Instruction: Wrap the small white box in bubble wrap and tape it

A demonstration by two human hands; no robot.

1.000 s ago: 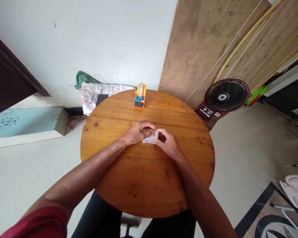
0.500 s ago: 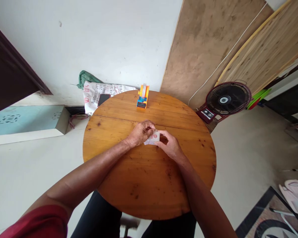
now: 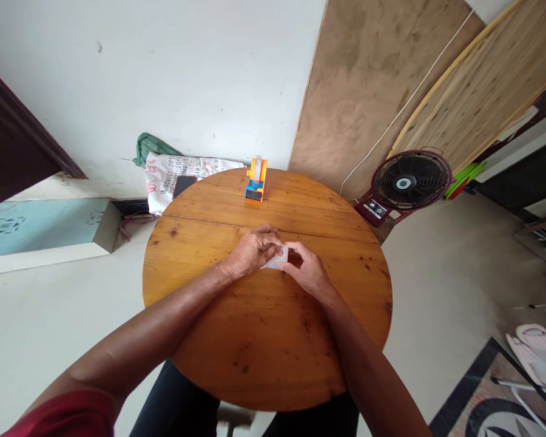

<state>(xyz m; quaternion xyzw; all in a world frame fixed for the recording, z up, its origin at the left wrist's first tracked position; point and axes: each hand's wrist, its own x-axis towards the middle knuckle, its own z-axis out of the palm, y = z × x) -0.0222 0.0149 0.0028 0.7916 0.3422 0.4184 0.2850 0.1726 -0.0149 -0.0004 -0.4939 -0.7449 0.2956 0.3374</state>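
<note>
Over the middle of the round wooden table, both hands hold a small whitish packet with a faint reddish mark. My left hand is closed on its left part, with thumb and fingertips at its upper edge. Thumb and index finger of my right hand grip the packet's right edge, leaving a gap between them. An orange and blue tape dispenser stands near the table's far edge, apart from both hands.
A printed white sack and a green bag lie beyond the table's far left edge. A dark red fan stands off its right side. Pink slippers are on the floor at right.
The camera view has shifted slightly, moving the table and dispenser a little left in the picture. My left fingers now cover more of the packet's reddish mark. Both hands keep their hold.
</note>
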